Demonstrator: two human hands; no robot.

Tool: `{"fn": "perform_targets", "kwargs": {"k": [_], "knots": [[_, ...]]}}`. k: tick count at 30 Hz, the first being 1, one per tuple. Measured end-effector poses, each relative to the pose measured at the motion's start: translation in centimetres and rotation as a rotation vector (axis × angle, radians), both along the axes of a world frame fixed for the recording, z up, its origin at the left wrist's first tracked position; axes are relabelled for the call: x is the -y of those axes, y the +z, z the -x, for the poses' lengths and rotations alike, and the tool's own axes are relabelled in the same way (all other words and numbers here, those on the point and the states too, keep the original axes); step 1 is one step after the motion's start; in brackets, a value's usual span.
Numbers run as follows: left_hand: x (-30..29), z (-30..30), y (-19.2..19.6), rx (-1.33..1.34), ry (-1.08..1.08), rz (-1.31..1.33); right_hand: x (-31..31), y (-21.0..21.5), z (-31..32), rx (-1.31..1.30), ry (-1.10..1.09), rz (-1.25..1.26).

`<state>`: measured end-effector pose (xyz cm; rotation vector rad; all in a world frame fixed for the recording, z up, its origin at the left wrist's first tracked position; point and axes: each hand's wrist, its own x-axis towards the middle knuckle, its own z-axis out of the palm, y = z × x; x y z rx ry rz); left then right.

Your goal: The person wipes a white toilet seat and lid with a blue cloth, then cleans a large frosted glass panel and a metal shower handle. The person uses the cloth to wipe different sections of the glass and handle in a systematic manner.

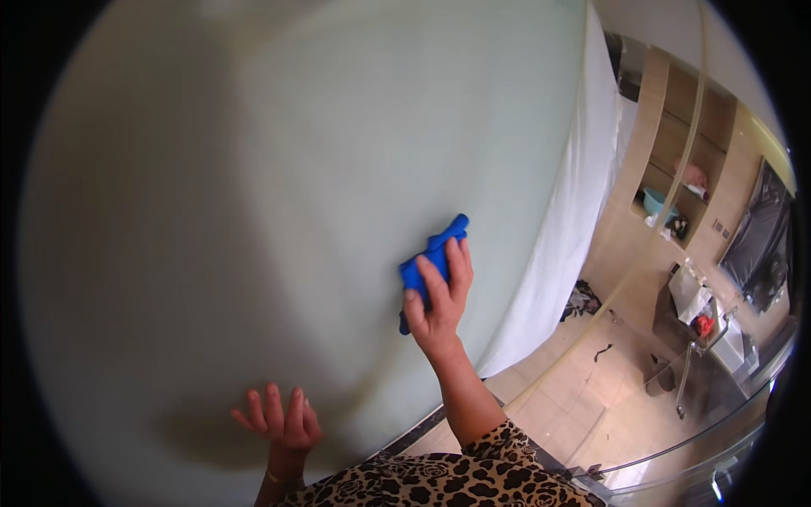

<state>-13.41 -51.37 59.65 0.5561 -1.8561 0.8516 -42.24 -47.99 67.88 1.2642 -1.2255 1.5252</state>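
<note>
Blue cloth [435,253] is clamped in the right grip [442,314]; the left grip [292,427] is loosely spread.

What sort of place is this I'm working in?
Probably a bathroom, though I can't be certain: off to the right are a pale tiled floor, recessed wall shelves and a light blue basin on one of them.

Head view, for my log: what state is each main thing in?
Blue cloth: bunched up
Right hand: holding the cloth
Left hand: empty, fingers spread
White sheet: hanging, creased
Dark sheeting: wrinkled
Wall niche: partly filled
</note>
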Motion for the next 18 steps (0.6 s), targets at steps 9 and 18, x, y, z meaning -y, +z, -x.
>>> {"fn": "perform_targets", "kwargs": {"k": [9,18], "knots": [[-1.5,5.5,0.0,0.010,0.074,-0.094,-0.6,-7.6,-5.7,-0.223,0.121,-0.130],[-1.0,7.2,0.8,-0.053,0.077,0.001,0.3,0.9,5.8,0.086,0.047,0.020]]}}
